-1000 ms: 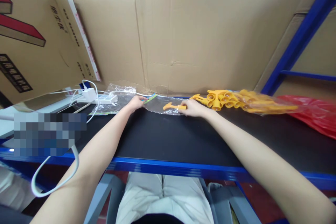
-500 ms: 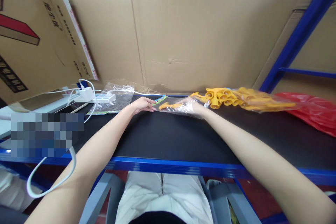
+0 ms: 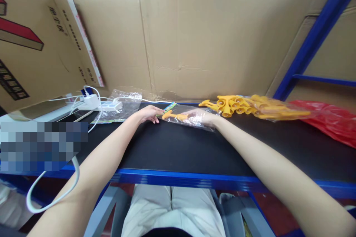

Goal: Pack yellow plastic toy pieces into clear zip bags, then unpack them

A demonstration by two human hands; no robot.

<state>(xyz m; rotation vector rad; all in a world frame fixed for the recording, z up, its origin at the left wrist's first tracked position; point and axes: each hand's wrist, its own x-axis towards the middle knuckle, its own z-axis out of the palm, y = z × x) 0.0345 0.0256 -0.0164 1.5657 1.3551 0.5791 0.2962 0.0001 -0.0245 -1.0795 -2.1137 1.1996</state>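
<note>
A small clear plastic bag (image 3: 191,121) with a coloured header lies on the black shelf top (image 3: 178,148). My right hand (image 3: 204,117) is inside the bag, its fingers closed on an orange plastic toy (image 3: 174,116) that points left toward the header. My left hand (image 3: 148,113) pinches the bag's left end at the coloured header (image 3: 169,107). A heap of the same orange toys (image 3: 250,107), partly in clear plastic, lies just right of my right hand.
A stack of clear bags (image 3: 119,105) lies to the left, beside a white power strip with cables (image 3: 91,102). A red plastic bag (image 3: 330,122) sits at the far right. Cardboard walls (image 3: 194,37) close the back. Blue shelf rail (image 3: 178,177) runs along the front edge.
My right hand has pushed the orange toy leftward into the clear bag, and the bag now covers the hand. My left hand stays at the header end.
</note>
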